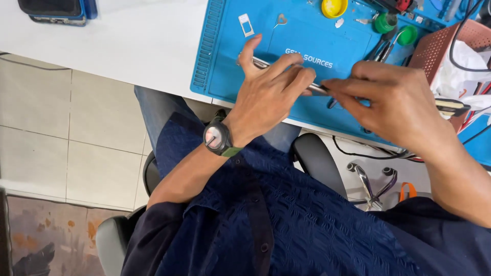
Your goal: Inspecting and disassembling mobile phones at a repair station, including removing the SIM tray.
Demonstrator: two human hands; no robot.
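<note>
My left hand [271, 92] grips a thin silvery slab, probably a phone held edge-on [261, 63], above the blue work mat [225, 66]. Its thumb points up and the fingers wrap over the far edge. My right hand [394, 105] meets it from the right, fingertips pinched at the slab's right end near a thin dark tool [332, 102]. A watch [217, 138] with a green strap sits on my left wrist. What the right fingertips pinch is hidden.
On the mat lie a small white tray [246, 24], a metal pin [279, 20], a yellow cap [334, 7], two green caps [386, 23] and tweezers [383, 46]. A reddish basket [440, 46] stands at right. A dark device [56, 11] lies top left. Tiled floor below.
</note>
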